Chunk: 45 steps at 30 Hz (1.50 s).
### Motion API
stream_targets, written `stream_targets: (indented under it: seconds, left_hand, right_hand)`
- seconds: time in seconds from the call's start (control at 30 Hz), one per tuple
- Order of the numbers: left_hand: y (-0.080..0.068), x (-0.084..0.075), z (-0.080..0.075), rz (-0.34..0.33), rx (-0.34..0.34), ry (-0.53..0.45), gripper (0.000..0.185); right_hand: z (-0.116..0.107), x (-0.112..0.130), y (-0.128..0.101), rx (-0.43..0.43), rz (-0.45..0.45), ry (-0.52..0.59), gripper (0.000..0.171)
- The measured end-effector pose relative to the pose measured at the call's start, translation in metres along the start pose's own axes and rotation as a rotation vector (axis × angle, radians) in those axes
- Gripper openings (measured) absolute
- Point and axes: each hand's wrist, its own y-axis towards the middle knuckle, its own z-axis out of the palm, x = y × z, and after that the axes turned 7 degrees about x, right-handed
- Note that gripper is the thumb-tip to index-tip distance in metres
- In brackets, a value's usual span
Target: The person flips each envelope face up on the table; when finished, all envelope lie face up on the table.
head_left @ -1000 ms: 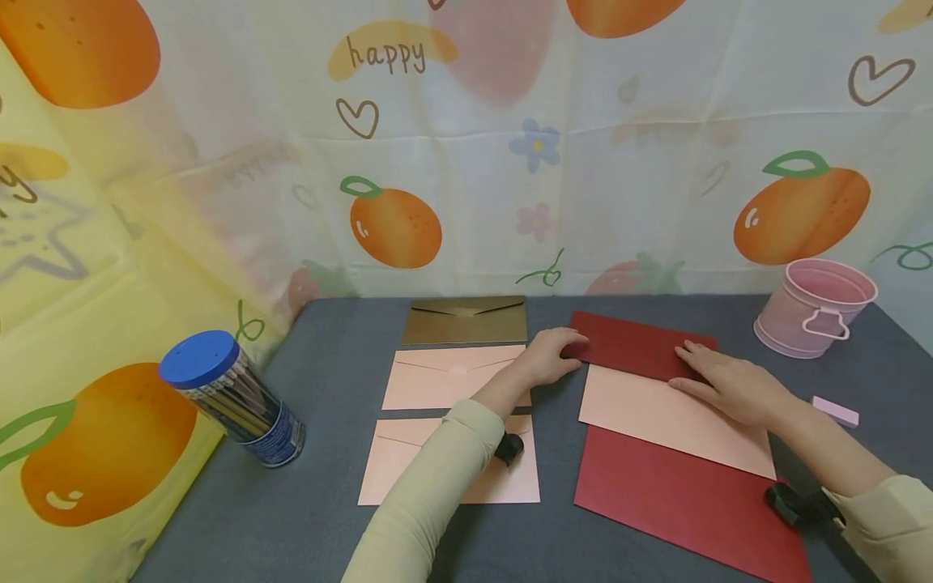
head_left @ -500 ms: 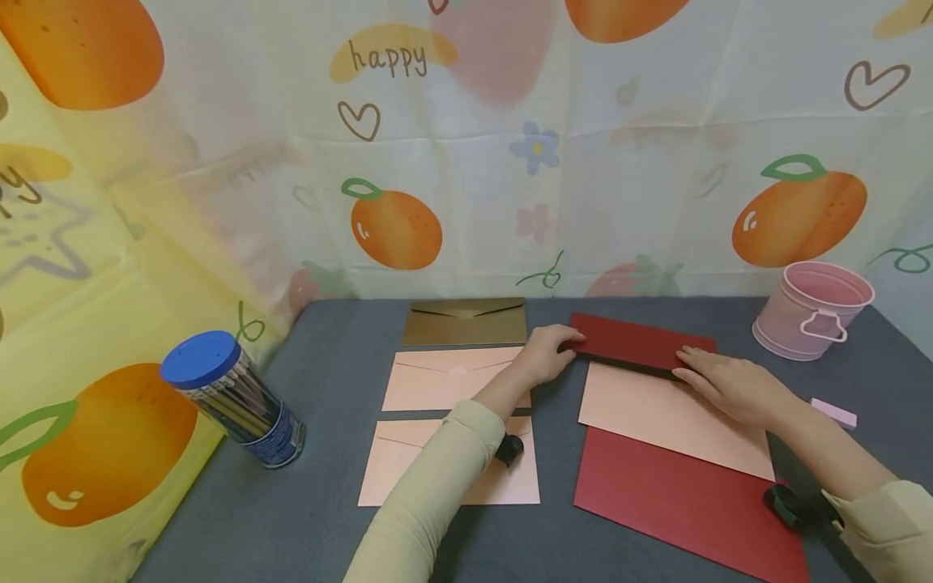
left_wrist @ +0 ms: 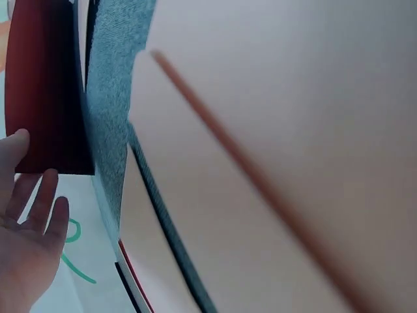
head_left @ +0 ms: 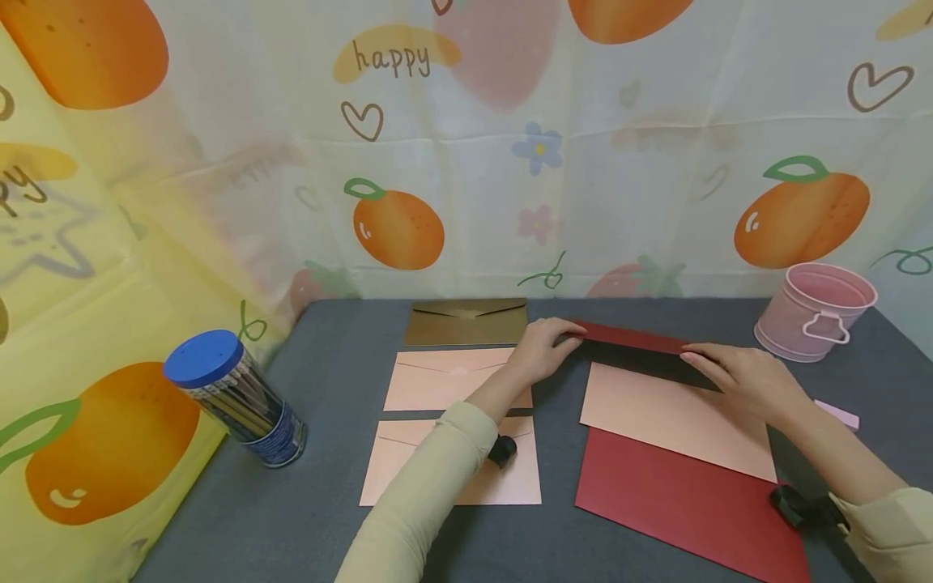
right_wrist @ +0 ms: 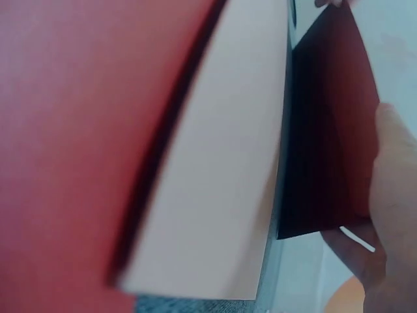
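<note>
A dark red envelope (head_left: 632, 336) is raised off the grey table (head_left: 328, 518) and seen almost edge-on, with its shadow on the cloth beneath. My left hand (head_left: 574, 331) pinches its left end and my right hand (head_left: 694, 353) pinches its right end. In the left wrist view the envelope (left_wrist: 45, 85) stands above my thumb and fingers (left_wrist: 31, 222). The right wrist view has its dark underside (right_wrist: 329, 130) against my right hand (right_wrist: 391, 195). Just in front lie a pink envelope (head_left: 670, 417) and a larger red sheet (head_left: 685, 502).
A gold envelope (head_left: 466, 321) and two pink envelopes (head_left: 455, 379) (head_left: 452, 465) lie left of centre. A pencil canister with a blue lid (head_left: 233, 397) stands at the left edge. A pink bucket (head_left: 816, 309) and a pink eraser (head_left: 837, 413) are on the right. A fruit-print curtain backs the table.
The dark red envelope lay flat a second ago; both hands have lifted it so it tilts nearly edge-on. Everything else stayed put.
</note>
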Motion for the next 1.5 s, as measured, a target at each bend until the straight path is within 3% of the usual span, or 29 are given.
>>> stream_targets:
  seconds: [0.33, 0.6, 0.67, 0.87, 1.03, 1.17, 1.5]
  left_hand:
    - [-0.004, 0.005, -0.004, 0.043, -0.087, -0.095, 0.021]
    - [-0.01, 0.009, -0.003, 0.006, -0.126, -0.314, 0.02]
    - [-0.01, 0.009, -0.003, 0.002, -0.145, -0.365, 0.021]
    - [-0.013, 0.009, -0.003, 0.002, -0.215, -0.457, 0.021]
    - [-0.013, 0.011, -0.003, -0.01, -0.251, -0.468, 0.02]
    - [-0.014, 0.012, -0.005, -0.033, -0.216, -0.412, 0.021]
    - [-0.016, 0.017, -0.006, -0.089, -0.029, -0.177, 0.017]
  right_hand:
    - [-0.001, -0.002, 0.003, -0.335, -0.13, -0.049, 0.011]
    - [-0.005, -0.003, 0.008, -0.42, -0.172, 0.005, 0.014]
    - [-0.006, -0.001, 0.008, -0.411, -0.13, 0.066, 0.021]
    - [-0.008, 0.003, 0.008, -0.313, 0.119, 0.315, 0.027]
    - [-0.008, -0.001, 0.006, -0.227, 0.214, 0.306, 0.029]
    - [-0.008, -0.004, 0.005, -0.167, 0.236, 0.294, 0.026]
    - [-0.001, -0.009, 0.003, -0.006, 0.216, 0.263, 0.03]
